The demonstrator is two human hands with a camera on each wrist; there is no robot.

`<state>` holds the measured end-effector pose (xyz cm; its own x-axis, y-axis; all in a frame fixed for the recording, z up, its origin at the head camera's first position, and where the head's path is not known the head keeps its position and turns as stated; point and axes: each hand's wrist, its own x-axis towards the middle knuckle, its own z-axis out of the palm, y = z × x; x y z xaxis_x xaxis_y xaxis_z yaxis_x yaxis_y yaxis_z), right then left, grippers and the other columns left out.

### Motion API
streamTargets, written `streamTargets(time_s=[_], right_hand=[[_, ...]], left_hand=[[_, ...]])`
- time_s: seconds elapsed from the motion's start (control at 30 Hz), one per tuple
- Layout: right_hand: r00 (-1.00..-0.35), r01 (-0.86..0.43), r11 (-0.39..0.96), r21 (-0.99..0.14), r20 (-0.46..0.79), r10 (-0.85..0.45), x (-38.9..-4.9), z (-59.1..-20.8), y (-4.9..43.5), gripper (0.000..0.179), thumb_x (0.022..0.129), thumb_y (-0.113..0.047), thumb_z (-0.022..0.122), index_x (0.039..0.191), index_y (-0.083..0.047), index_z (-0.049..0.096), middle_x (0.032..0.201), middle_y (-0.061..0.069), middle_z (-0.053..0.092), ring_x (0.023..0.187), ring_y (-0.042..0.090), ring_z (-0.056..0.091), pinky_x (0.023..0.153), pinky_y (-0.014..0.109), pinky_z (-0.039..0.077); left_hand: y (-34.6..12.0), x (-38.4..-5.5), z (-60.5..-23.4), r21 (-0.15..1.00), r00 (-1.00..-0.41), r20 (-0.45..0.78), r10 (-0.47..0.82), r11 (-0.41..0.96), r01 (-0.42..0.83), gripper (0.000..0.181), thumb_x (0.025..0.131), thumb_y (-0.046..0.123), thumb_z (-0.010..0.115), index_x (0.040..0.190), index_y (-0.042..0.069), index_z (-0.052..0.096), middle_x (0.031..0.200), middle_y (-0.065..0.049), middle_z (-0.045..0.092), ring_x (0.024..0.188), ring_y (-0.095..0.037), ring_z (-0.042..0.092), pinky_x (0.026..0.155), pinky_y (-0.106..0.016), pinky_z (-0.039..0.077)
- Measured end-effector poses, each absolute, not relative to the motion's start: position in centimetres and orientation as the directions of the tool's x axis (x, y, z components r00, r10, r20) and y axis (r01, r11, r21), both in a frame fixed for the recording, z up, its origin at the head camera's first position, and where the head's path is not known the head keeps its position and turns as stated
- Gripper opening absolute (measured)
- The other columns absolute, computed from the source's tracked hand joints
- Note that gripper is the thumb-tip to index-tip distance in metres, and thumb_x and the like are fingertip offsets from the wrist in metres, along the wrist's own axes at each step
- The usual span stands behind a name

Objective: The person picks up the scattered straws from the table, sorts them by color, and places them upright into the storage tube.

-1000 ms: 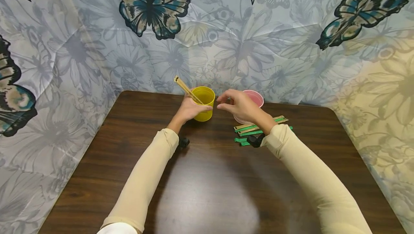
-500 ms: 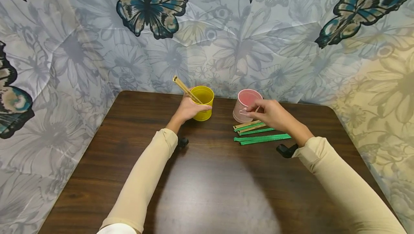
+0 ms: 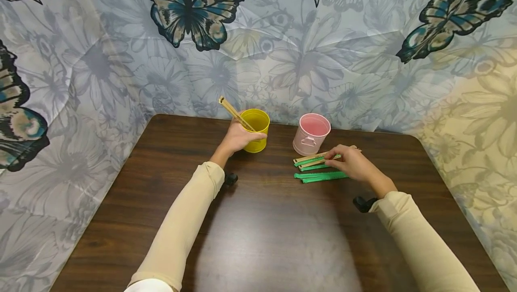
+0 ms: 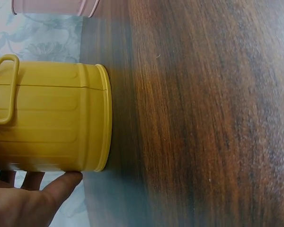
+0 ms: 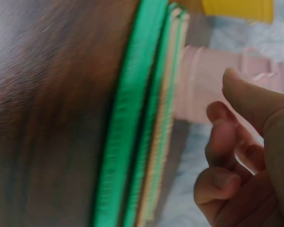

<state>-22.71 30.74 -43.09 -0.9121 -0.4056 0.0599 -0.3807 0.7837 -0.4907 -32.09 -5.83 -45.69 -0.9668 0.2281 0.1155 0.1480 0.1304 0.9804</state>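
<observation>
My left hand (image 3: 238, 138) grips the yellow metal bucket (image 3: 256, 146), fingers round its far side and thumb across the front near the rim. Two or so slim tan sticks (image 3: 230, 108) lean inside it, their tops jutting out to the left. Over a group of flat tan and green sticks (image 3: 310, 159), my right hand (image 3: 355, 166) hovers low. Its thumb and loosely bent fingers stand apart with nothing between them in the right wrist view. Nearer the front lie long green sticks (image 3: 323, 177), partly covered by that hand in the head view.
A pink metal bucket (image 3: 308, 143) with a small side handle stands behind the sticks, upright. All of this is on a dark wooden table (image 3: 258, 238). A butterfly-printed cloth (image 3: 226, 76) hangs right behind the table's far edge.
My right hand has left the yellow bucket's side, passed in front of the pink bucket, and come down right to the sticks. The left hand has kept its grip on the yellow bucket.
</observation>
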Motion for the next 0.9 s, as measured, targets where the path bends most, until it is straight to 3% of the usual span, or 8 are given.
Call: streamTargets(time_s=[0.13, 0.27, 0.5, 0.73, 0.9], right_hand=[[-0.911, -0.396, 0.781, -0.483, 0.098, -0.401, -23.0, -44.5, 31.2, 0.013, 0.093, -0.008, 0.073, 0.103, 0.001, 0.074, 0.105, 0.016, 0.071, 0.098, 0.032, 0.066, 0.083, 0.047, 0.054], [-0.919, -0.377, 0.79, -0.484, 0.092, -0.383, -23.4, -45.3, 31.5, 0.016, 0.095, -0.008, 0.07, 0.108, 0.002, 0.073, 0.11, 0.019, 0.068, 0.106, 0.039, 0.066, 0.092, 0.057, 0.053], [-0.936, -0.328, 0.818, -0.473, 0.05, -0.347, -24.0, -45.7, 31.1, 0.018, 0.098, -0.009, 0.066, 0.113, 0.0, 0.072, 0.115, 0.02, 0.064, 0.11, 0.041, 0.064, 0.096, 0.058, 0.051], [-0.936, -0.326, 0.847, -0.42, 0.016, -0.352, -23.9, -46.6, 30.9, 0.015, 0.098, -0.006, 0.065, 0.111, -0.001, 0.072, 0.113, 0.02, 0.062, 0.106, 0.041, 0.063, 0.092, 0.058, 0.052], [-0.933, -0.338, 0.85, -0.403, 0.023, -0.36, -23.8, -47.1, 30.8, 0.015, 0.098, -0.007, 0.066, 0.11, -0.002, 0.072, 0.11, 0.019, 0.062, 0.103, 0.039, 0.064, 0.091, 0.057, 0.052]], left_hand=[[-5.9, -32.1, -45.9, 0.981, -0.969, 0.107, 0.221, 0.138, 0.14, 0.08, 0.073, 0.017, 0.093, 0.141, 0.015, 0.052, 0.133, -0.007, 0.062, 0.119, -0.026, 0.062, 0.105, -0.043, 0.052], [-5.9, -32.1, -45.8, 0.979, -0.968, 0.112, 0.224, 0.141, 0.146, 0.078, 0.073, 0.018, 0.093, 0.141, 0.014, 0.053, 0.132, -0.008, 0.063, 0.119, -0.027, 0.062, 0.104, -0.043, 0.052], [-5.8, -32.5, -45.5, 0.977, -0.964, 0.126, 0.233, 0.14, 0.161, 0.079, 0.073, 0.017, 0.093, 0.141, 0.014, 0.053, 0.132, -0.007, 0.062, 0.118, -0.027, 0.062, 0.104, -0.044, 0.052], [-5.8, -32.3, -45.3, 0.976, -0.979, 0.058, 0.195, 0.194, 0.096, 0.113, 0.072, 0.022, 0.094, 0.16, 0.012, 0.024, 0.148, -0.01, 0.05, 0.132, -0.027, 0.054, 0.114, -0.044, 0.045], [-6.0, -31.9, -45.3, 0.984, -0.978, 0.036, 0.204, 0.163, 0.07, 0.113, 0.075, 0.018, 0.092, 0.162, 0.011, 0.021, 0.15, -0.012, 0.049, 0.135, -0.028, 0.051, 0.116, -0.045, 0.043]])
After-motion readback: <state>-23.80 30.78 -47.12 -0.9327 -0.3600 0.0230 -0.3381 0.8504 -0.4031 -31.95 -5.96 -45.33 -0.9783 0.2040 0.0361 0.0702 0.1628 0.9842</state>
